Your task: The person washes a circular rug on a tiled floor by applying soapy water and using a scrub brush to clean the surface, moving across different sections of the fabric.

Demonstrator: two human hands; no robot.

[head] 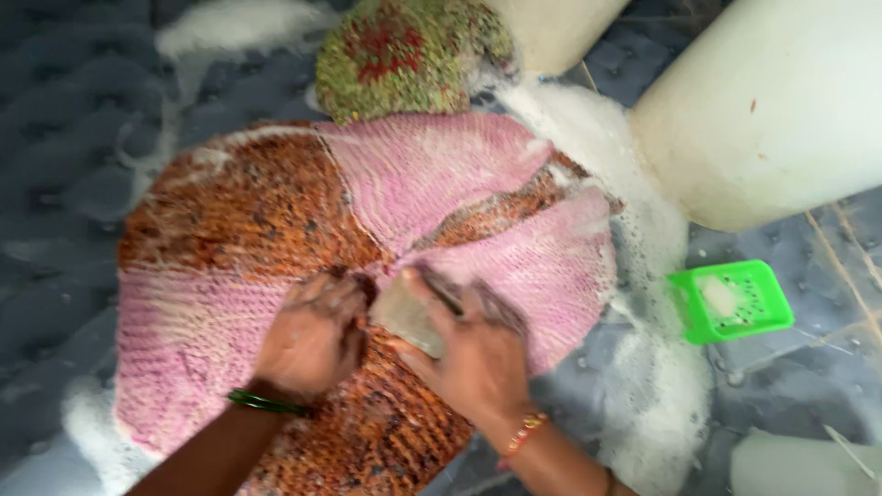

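Note:
A round knitted mat (276,211) with pink and orange-brown wedges lies wet and soapy on the grey floor. My right hand (473,358) grips a greyish bar of soap (409,315) and presses it on the mat near its centre. Beside it, my left hand (312,335) rests flat on the mat with fingers curled, a green bangle on the wrist. The image is blurred by motion.
A second, green and red knitted mat (404,55) lies just behind. Two large white buckets (772,110) stand at the back right. A green soap dish (730,300) sits on the floor at right. White foam (643,386) spreads along the mat's right edge.

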